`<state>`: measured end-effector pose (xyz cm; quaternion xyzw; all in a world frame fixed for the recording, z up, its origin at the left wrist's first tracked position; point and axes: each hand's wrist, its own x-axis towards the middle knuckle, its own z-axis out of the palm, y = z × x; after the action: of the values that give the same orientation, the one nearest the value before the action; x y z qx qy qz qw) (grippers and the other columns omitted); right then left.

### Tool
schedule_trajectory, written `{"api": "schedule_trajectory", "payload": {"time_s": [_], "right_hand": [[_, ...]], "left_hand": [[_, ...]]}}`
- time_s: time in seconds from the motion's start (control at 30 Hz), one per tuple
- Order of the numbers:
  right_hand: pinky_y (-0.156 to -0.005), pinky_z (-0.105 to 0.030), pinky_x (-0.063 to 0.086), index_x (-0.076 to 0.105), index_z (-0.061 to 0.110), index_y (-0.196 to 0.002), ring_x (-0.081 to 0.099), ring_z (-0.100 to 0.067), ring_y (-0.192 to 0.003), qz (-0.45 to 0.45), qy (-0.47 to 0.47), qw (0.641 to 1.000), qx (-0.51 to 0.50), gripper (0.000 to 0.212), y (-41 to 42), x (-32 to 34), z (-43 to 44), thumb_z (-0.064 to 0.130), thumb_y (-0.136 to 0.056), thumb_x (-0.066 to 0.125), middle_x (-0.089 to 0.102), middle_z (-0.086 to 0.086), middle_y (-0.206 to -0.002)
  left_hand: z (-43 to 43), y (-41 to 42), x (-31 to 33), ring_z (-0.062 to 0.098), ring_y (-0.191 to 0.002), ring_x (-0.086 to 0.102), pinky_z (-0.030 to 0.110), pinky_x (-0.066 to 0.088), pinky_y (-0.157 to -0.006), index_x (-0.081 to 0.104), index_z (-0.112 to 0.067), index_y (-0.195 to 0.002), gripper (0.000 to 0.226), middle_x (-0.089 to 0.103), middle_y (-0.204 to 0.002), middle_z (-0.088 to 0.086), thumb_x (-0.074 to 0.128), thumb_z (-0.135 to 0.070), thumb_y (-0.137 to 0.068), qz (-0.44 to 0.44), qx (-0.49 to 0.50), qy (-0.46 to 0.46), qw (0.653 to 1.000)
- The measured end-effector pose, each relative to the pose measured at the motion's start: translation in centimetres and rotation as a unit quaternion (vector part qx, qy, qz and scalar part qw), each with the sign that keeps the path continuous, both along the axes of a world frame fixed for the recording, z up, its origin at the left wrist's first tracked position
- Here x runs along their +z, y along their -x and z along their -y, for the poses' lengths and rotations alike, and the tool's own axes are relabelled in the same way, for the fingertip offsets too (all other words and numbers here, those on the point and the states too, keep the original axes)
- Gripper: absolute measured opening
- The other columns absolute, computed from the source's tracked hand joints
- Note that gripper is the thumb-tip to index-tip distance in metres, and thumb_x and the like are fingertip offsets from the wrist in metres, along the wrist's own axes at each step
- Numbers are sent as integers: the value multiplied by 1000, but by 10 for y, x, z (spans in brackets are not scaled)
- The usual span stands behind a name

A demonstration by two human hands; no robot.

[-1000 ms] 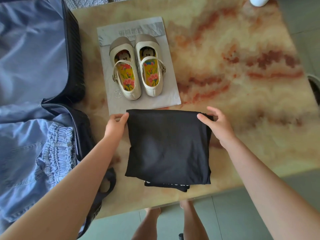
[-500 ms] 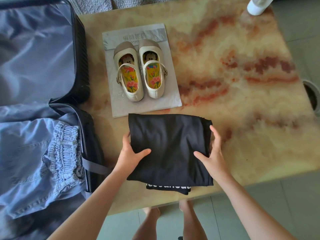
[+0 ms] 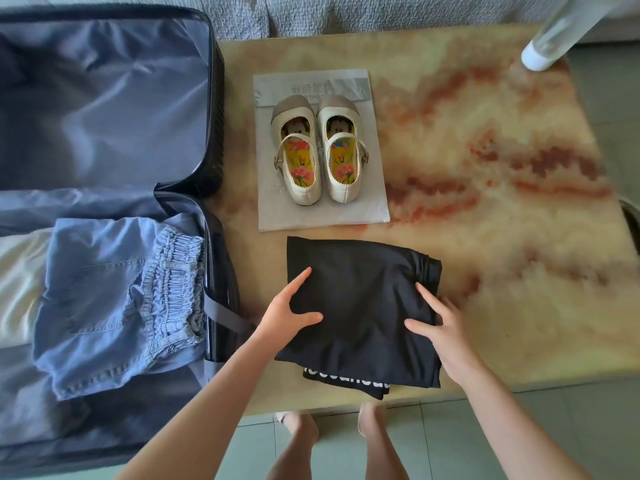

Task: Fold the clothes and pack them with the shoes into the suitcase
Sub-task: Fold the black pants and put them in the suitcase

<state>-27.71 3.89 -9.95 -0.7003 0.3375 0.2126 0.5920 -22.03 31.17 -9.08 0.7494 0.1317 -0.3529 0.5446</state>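
Note:
A folded black garment (image 3: 360, 292) lies on the marble table near its front edge, with a strip of white lettering showing underneath. My left hand (image 3: 287, 313) grips its left side, thumb on top and fingers tucked under the edge. My right hand (image 3: 440, 327) holds its right side the same way, thumb on top. A pair of cream strap shoes (image 3: 318, 150) with flowered insoles stands on a grey paper sheet (image 3: 374, 202) just beyond. The open suitcase (image 3: 214, 98) sits at the left, with folded blue denim (image 3: 114, 292) in its near half.
The marble table (image 3: 485, 202) stretches right of the garment. A white object (image 3: 543, 53) stands at its far right corner. A grey textured sofa (image 3: 346, 12) runs behind the table. My bare feet (image 3: 301, 424) show on the tiled floor below the front edge.
My hands moved from the garment's far corners to its near sides and now hold it there. The garment's right side looks slightly lifted and creased.

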Motion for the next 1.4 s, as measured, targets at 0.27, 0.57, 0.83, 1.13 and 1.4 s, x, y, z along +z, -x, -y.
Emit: {"api": "schedule_trajectory", "payload": {"time_s": [0.27,0.57,0.83,1.13,1.4], "right_hand": [[-91,-30,48,52,35,-134,63,-8,-109,7,-96,995,3,72,-18,31,-7,-8,-79,67,64,8,-124],[-97,-32,46,51,49,-128,58,-5,-116,116,-93,987,54,68,-50,135,-90,0,-84,66,61,20,-125],[-108,-26,39,46,44,-134,48,11,-120,166,-93,966,177,70,-61,163,-248,1,-84,67,52,32,-129],[-100,-2,29,44,39,-138,37,20,-123,240,-100,939,226,68,-67,201,-373,-1,-85,61,46,30,-135],[-102,-3,25,43,43,-139,39,7,-127,285,-74,916,272,69,-51,228,-445,0,-86,56,50,15,-132]], "left_hand": [[-7,-1,22,5,-113,53,8,48,-82,42,-35,-140,77,52,-130,-11,73,0,-78,33,47,23,998],[-89,-8,129,-9,-105,58,10,48,-86,47,-35,-136,72,58,-122,-18,71,2,-79,147,123,32,981],[-241,19,158,1,-125,48,34,39,-108,47,-48,-131,75,53,-133,-19,69,3,-81,195,186,-86,959],[-319,54,125,15,-114,61,34,54,-90,58,-42,-125,68,65,-123,-6,57,10,-82,106,401,46,909],[-375,77,130,23,-122,55,39,52,-93,60,-43,-122,66,58,-133,-4,57,4,-75,94,478,96,868]]}}
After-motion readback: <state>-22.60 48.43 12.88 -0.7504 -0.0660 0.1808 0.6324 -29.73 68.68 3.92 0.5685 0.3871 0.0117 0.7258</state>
